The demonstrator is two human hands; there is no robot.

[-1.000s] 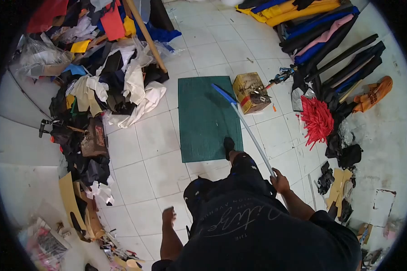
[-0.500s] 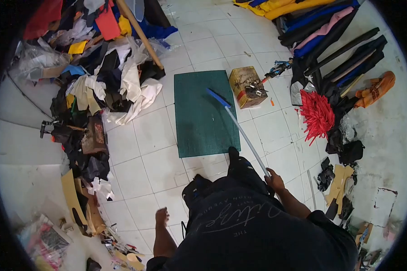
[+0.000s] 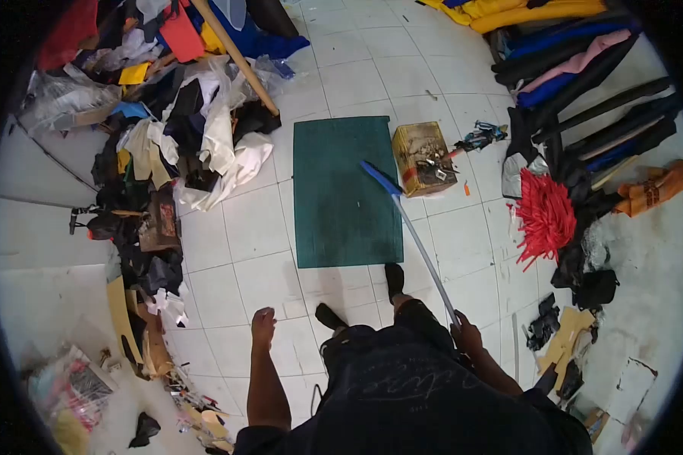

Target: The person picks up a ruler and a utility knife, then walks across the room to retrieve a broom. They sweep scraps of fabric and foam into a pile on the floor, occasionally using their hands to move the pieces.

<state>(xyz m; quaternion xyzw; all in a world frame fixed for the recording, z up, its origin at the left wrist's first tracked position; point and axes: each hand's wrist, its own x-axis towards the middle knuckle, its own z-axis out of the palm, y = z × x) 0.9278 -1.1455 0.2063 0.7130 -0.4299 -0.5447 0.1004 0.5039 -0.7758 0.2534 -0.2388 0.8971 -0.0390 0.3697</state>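
Note:
My right hand (image 3: pixel 467 336) is wrapped round the grey pole of a broom (image 3: pixel 426 254), near its upper end. The broom's narrow blue head (image 3: pixel 380 178) lies slanted over the right edge of a dark green mat (image 3: pixel 347 220); its bristles cannot be made out. My left hand (image 3: pixel 263 326) hangs out to the left above the white tiles, holding nothing, its fingers loosely bent. My feet in dark footwear stand on the tiles just behind the mat.
A worn box (image 3: pixel 425 171) with small tools on it stands right of the mat. Heaped fabric scraps (image 3: pixel 220 144) and a wooden pole (image 3: pixel 239 61) lie at left. Fabric rolls (image 3: pixel 561 80), a red strip bundle (image 3: pixel 545 216) and cardboard (image 3: pixel 568 337) line the right.
The broom head has moved right and slightly back towards me. My left hand has swung forward. My right foot, earlier at the mat's near edge, now stands behind it.

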